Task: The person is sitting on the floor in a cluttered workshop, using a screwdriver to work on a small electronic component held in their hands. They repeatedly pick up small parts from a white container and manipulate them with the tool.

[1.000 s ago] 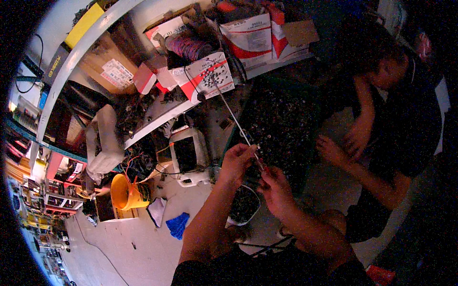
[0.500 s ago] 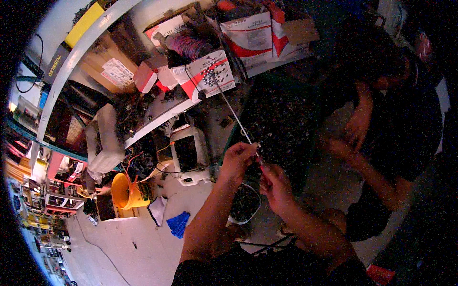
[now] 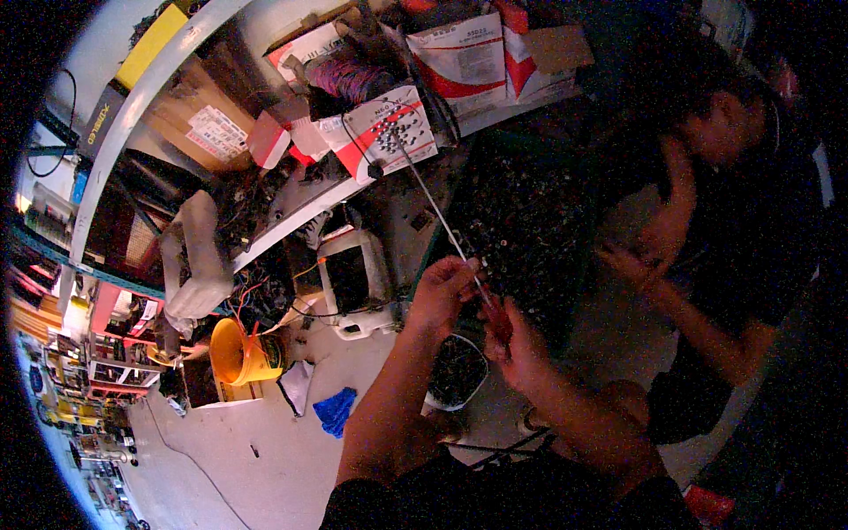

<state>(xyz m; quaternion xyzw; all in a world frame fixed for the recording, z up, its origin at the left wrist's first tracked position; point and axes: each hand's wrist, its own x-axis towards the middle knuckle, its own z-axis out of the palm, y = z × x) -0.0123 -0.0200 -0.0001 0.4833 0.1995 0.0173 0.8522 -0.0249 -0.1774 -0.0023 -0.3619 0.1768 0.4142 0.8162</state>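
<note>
A: The right hand point(image 3: 523, 352) has moved most on my feed: more of the red handle point(image 3: 501, 322) shows beside its fingers than half a second ago. The left hand point(image 3: 442, 287) sits slightly higher.
B: Anything else different?
A: My view has swung a touch, so the yellow bucket point(image 3: 258, 363) and blue cloth point(image 3: 336, 412) show a little farther right.
B: And the fingers?
A: The left ones pinch the shaft point(image 3: 453, 238) just ahead of the handle; the right ones are wrapped around the handle itself.
B: How does the tool look to you?
A: I read it as a long-shafted screwdriver point(image 3: 458, 246): thin, straight and pale, slanting up and left from both hands, near a dark green bin point(image 3: 428, 261) of small dark parts point(image 3: 521, 216). Its far end meets a cluster of dark specks point(image 3: 391, 129) against a white-and-red carton point(image 3: 423, 148); I can't tell whether it touches them.
</note>
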